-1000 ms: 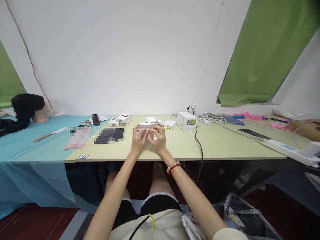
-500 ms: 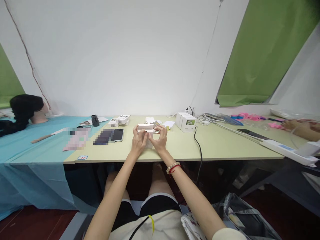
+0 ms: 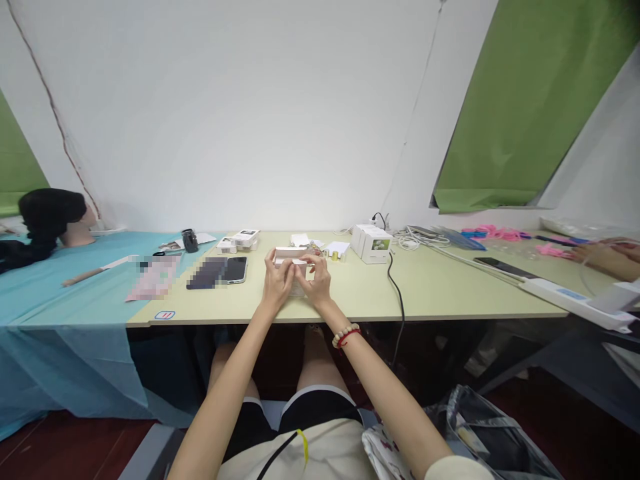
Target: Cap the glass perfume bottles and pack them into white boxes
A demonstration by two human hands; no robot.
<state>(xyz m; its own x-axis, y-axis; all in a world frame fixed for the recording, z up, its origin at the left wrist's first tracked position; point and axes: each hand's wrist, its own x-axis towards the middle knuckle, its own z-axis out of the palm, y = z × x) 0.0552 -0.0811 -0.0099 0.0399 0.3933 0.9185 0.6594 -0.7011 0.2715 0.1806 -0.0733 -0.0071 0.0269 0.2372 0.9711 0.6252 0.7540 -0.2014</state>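
Note:
A small white box [image 3: 291, 253] stands on the pale yellow table with its top flap raised. My left hand [image 3: 277, 281] grips it from the left, thumb bent in at the front top edge. On the other side my right hand [image 3: 317, 280] holds it too, with the fingers curled over the top right corner and the thumb meeting the left thumb. A small white piece shows at the thumb tips; I cannot tell if it is a flap. The hands cover much of the box. Small gold-coloured items [image 3: 335, 255] lie behind the right hand.
White boxes [image 3: 377, 249] stand to the right, with a black cable [image 3: 399, 297] running off the table edge. Leftward lie a phone [image 3: 237, 270] and small boxes [image 3: 247, 235]. A power strip [image 3: 575, 303] lies far right, near another person's hands [image 3: 613, 259].
The right hand has shifted slightly left and its fingers have moved at the box top. A white piece now shows at the thumbs. The other person's hands have moved right.

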